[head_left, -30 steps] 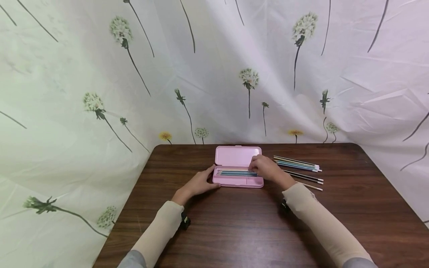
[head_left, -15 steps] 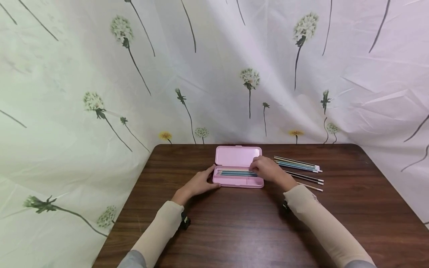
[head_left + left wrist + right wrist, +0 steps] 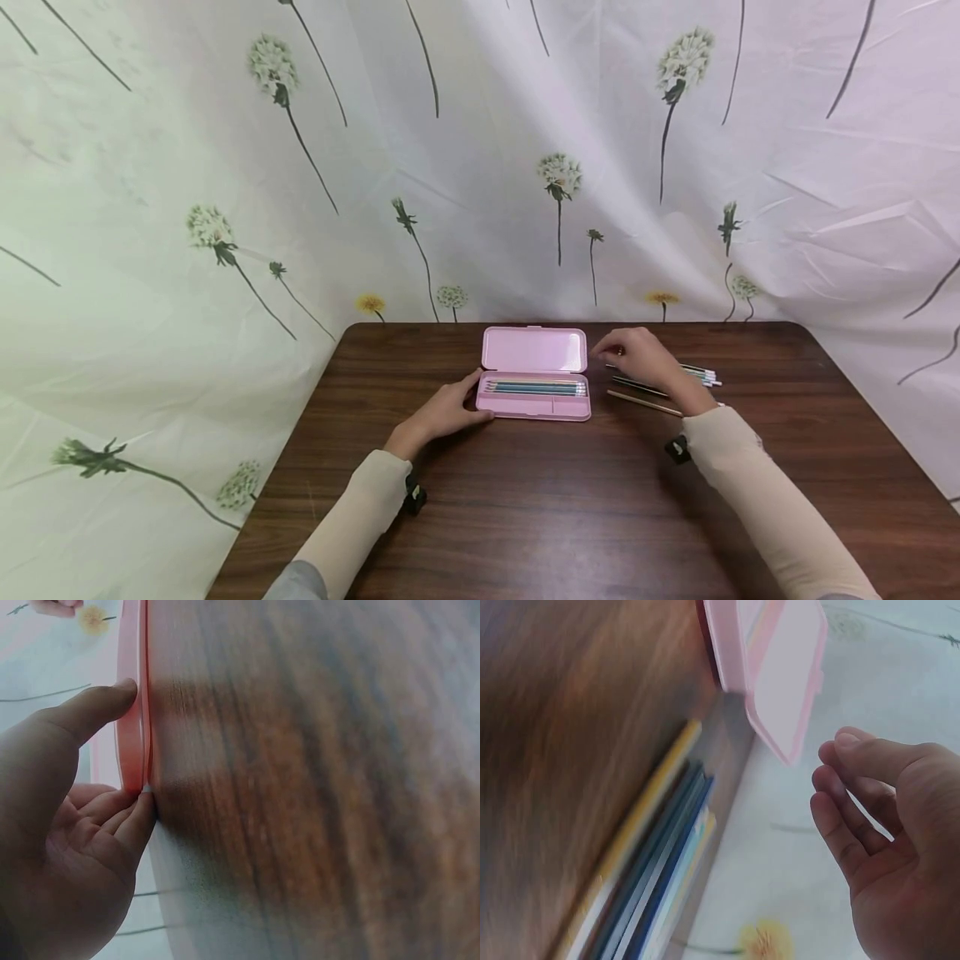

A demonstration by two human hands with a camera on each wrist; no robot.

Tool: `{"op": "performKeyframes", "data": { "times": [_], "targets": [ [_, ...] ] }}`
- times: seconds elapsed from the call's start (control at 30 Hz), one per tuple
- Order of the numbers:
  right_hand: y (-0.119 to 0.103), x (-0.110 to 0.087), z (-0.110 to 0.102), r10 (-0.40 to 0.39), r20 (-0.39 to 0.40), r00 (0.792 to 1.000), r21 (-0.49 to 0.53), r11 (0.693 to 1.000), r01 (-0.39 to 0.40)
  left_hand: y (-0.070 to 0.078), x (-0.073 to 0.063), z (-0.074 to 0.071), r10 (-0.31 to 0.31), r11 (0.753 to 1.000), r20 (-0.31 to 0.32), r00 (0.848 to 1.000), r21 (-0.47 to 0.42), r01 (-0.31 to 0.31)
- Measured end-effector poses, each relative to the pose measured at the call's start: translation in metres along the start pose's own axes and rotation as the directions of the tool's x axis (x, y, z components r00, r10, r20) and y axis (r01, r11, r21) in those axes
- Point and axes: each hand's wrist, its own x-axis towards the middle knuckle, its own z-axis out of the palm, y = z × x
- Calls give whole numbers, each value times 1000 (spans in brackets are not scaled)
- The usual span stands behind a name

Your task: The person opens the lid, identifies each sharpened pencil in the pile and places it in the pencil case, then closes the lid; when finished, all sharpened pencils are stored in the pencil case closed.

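A pink pencil case (image 3: 513, 406) lies on the table with its lid folded back. Several teal and pale pencils (image 3: 532, 388) rest in its long rear compartment; the front compartments hold nothing visible. At the case's left end, my left hand (image 3: 442, 408) grips it, thumb at the front corner and fingers by the rear one. My right hand (image 3: 641, 357) hovers above the loose pencils right of the case. Its fingers are loosely bent, with nothing between them in the right wrist view. Below it lie a yellowish pencil (image 3: 649, 796) and several dark ones (image 3: 664, 859), partly hidden in the head view.
The brown wooden table (image 3: 525, 500) ends at the back against a white cloth (image 3: 480, 167) printed with dandelions. White-ended pencils (image 3: 701, 375) poke out beyond the right wrist. A small black camera (image 3: 677, 450) sits under the right wrist.
My right hand has left the case's right end and moved right, over the loose pencils. The right ends of the pencils in the case now show. The left hand has stayed put.
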Motion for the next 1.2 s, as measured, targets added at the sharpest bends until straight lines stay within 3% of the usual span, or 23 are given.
{"op": "performKeyframes", "data": {
  "times": [0.3, 0.6, 0.93, 1.2],
  "targets": [
    [19, -24, -38, 66, -5, 998, -56, 996, -66, -1, 1, 1, -5, 1000, 5, 1000, 11, 5],
    [44, -54, -66, 151, 6, 989, -49, 987, -150, -1, 1, 1, 3, 1000, -3, 1000, 1, -3],
    [77, -82, -71, 197, -24, 980, -84, 977, -198, -2, 1, 1, -15, 1000, -2, 1000, 8, 15],
    [95, -96, -65, 265, -2, 964, -77, 961, -264, -7, 3, 2, 34, 999, -4, 999, -7, -34]
  ]
}}
